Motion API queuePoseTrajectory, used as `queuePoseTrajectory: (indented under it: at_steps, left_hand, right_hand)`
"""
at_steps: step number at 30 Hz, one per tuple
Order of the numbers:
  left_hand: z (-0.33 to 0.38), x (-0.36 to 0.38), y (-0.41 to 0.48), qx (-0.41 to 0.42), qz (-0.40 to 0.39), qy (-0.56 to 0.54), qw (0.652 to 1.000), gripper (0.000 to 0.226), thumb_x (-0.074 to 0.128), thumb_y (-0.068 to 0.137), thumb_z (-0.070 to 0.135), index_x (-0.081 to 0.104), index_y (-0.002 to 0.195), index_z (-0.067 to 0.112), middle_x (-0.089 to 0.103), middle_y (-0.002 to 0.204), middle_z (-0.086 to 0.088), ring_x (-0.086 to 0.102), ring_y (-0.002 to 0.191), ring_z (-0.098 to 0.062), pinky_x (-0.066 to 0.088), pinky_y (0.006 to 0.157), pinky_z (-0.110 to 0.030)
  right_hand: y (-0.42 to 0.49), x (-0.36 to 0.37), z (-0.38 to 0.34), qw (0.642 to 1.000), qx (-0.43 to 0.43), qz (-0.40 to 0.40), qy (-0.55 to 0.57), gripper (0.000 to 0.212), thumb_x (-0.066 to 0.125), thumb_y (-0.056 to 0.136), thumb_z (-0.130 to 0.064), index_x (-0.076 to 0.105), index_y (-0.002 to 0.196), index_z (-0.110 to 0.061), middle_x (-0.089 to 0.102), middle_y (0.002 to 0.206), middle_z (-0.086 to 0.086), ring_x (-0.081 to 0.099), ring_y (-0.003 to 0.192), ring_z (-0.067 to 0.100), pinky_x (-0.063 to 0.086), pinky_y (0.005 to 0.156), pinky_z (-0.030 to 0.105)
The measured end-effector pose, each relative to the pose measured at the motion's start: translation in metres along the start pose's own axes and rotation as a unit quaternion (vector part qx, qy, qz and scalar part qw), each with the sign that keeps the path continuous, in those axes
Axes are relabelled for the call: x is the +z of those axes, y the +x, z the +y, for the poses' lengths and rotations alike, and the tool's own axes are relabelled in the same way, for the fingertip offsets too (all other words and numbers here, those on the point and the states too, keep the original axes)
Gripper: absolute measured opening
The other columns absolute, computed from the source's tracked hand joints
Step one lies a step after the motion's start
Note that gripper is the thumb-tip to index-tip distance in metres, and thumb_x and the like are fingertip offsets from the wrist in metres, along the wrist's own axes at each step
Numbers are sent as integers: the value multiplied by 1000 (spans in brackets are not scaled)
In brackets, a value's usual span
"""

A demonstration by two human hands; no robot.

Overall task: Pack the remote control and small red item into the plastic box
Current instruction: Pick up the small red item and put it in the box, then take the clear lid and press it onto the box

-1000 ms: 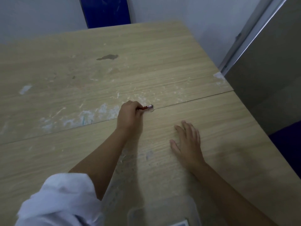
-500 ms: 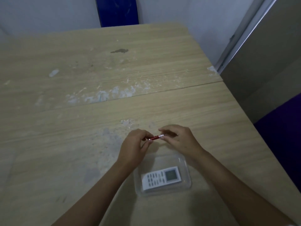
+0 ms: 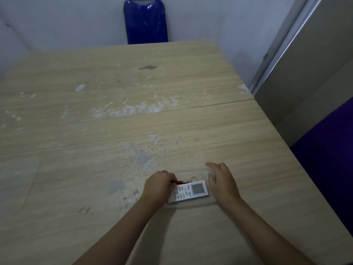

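Lying crosswise, red item (image 3: pixel 180 181), ring end rightward

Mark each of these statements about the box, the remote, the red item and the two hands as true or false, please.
1. The remote control lies inside the plastic box. True.
2. The right hand holds the small red item. False: the left hand holds it.
3. The remote's screen faces up. True.
4. A lid covers the box. False: the box is open.
5. A blue chair stands behind the table. True.
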State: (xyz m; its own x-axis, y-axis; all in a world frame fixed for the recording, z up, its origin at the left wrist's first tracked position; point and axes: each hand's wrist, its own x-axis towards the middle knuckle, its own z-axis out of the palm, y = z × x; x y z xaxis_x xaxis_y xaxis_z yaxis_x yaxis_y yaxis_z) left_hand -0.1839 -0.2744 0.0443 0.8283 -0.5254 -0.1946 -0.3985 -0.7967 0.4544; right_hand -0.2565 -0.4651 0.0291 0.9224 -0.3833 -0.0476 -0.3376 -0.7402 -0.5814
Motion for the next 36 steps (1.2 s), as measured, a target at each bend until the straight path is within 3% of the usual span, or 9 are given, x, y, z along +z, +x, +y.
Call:
queuePoseTrajectory:
  at_steps: [9,13,17,22,27,36]
  left_hand:
    - [1,5,6,-6,-31,46,998,26,48,88,17,73,98,16,70,102,-9,62,94,-26,52,77,-37]
    - [-4,4,-3,-3,38,-14,999,24,51,88,17,67,106,14,68,108,-8,61,98,-24,48,82,-33]
    - [-26,-9,-26,10,119,-64,991,22,56,87,18,65,106,16,68,104,-4,63,87,-18,46,73,-27]
    - [-83,-32,-51,-6,148,-66,987,18,58,85,24,65,102,21,68,99,1,64,87,-17,49,71,-31]
    - [-163,-67,-83,-18,161,-49,986,18,59,85,24,66,101,21,68,98,0,62,93,-20,49,73,-32]
    - [-315,-124,-140,-63,161,10,985,22,62,82,14,66,103,10,64,110,-15,55,104,-35,49,82,-42]
  right_hand:
    - [-4,2,-3,999,30,2,30,50,44,81,6,55,125,-16,59,112,13,58,98,26,46,85,31]
    - [-7,2,-10,1000,26,11,-8,44,49,82,-2,55,125,-13,55,116,16,51,108,31,43,93,36]
    - [-11,8,-38,996,-20,24,-86,40,53,82,-9,57,122,-13,51,129,13,43,119,31,35,102,41]
    - [-16,39,-98,993,-75,-3,-89,41,47,77,-16,60,115,-12,59,121,15,52,111,36,39,96,44]
    - [-29,96,-172,989,-109,-47,-90,37,47,87,-16,52,124,-14,52,130,9,44,118,30,35,99,40]
    - [-65,186,-254,987,-32,-117,-106,48,47,90,-27,38,135,-15,31,148,15,26,136,33,29,110,41]
